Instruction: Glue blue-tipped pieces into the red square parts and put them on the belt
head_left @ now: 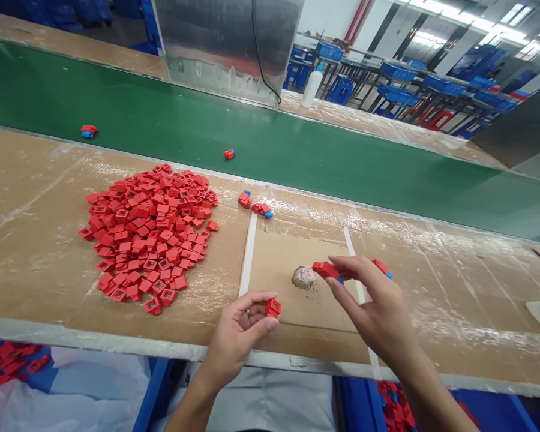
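Observation:
My left hand (234, 339) grips a small square red plastic part (273, 308) between thumb and fingertips. My right hand (378, 303) pinches a red plastic part with a blue end (326, 271) between thumb and forefinger. Just below that part, a pinkish-white lump of paste (304, 277) with brown specks sits on a taped cardboard sheet (279, 264). Another red-and-blue part (382, 268) lies just past my right fingers. A large heap of square red parts (148, 237) lies left of the sheet, with several red-and-blue parts (256, 204) at its far edge.
A green conveyor belt (270, 153) runs behind the plastic-wrapped bench (40, 180) and carries loose red-and-blue parts (89, 131). A white bottle (312, 88) stands beyond it. Blue bins of red parts (9, 366) sit below the near edge.

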